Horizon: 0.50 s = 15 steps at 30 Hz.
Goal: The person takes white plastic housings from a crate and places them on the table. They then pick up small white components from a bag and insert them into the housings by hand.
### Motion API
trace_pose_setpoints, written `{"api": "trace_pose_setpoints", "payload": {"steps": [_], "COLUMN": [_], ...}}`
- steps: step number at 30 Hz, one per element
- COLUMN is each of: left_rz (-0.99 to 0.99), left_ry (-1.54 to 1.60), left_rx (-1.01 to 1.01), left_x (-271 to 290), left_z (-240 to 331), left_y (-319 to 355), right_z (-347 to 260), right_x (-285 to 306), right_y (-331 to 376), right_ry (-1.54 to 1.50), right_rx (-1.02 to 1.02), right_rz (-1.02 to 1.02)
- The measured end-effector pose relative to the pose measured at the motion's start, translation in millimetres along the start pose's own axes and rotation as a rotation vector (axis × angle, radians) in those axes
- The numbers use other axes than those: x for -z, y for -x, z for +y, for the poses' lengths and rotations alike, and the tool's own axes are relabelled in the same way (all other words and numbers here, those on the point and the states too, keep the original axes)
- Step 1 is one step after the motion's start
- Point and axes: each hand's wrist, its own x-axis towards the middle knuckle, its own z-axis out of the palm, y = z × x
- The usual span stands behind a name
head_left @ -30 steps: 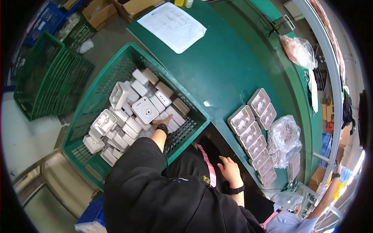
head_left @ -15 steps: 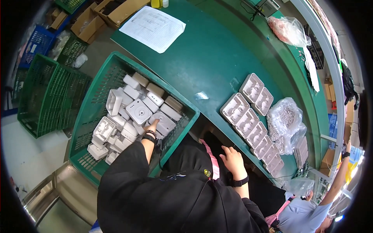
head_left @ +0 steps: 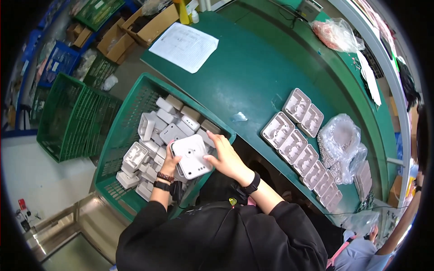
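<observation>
A white square plastic housing (head_left: 191, 156) with rounded corners and small holes is held up over the near right part of a green crate (head_left: 118, 106). My left hand (head_left: 169, 163) grips its left edge, thumb on the upper face. At the right edge is my right hand (head_left: 228, 158), its thumb on the face and its fingers along the side. Beneath, the crate holds a heap of similar white and grey housings (head_left: 135, 155), lying at mixed angles, some with the hollow side up. The held housing hides part of the heap.
On the green table (head_left: 244, 58) to the right, grey housings (head_left: 293, 147) lie hollow side up in rows beside a clear bag of small parts (head_left: 339, 135). A paper sheet (head_left: 184, 47) lies at the far left. Stacked green crates (head_left: 68, 117) stand left; a co-worker's arm (head_left: 402, 221) shows at right.
My left hand has lifted a housing out of the heap. My right hand has come over from the right, beside my body, onto that housing. The view has shifted slightly.
</observation>
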Motion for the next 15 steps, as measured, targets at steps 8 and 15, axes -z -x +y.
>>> {"api": "trace_pose_setpoints", "payload": {"steps": [8, 15], "left_rz": [-0.527, -0.725], "left_ry": [-0.572, -0.421], "left_rx": [-0.416, -0.289], "left_x": [-142, -232], "left_z": [91, 81], "left_y": [-10, -30], "right_z": [-5, 0], "right_x": [97, 181], "right_y": [18, 73], "right_ry": [0.052, 0.129], "right_rx": [0.088, 0.252], "right_rz": [0.011, 0.218]}}
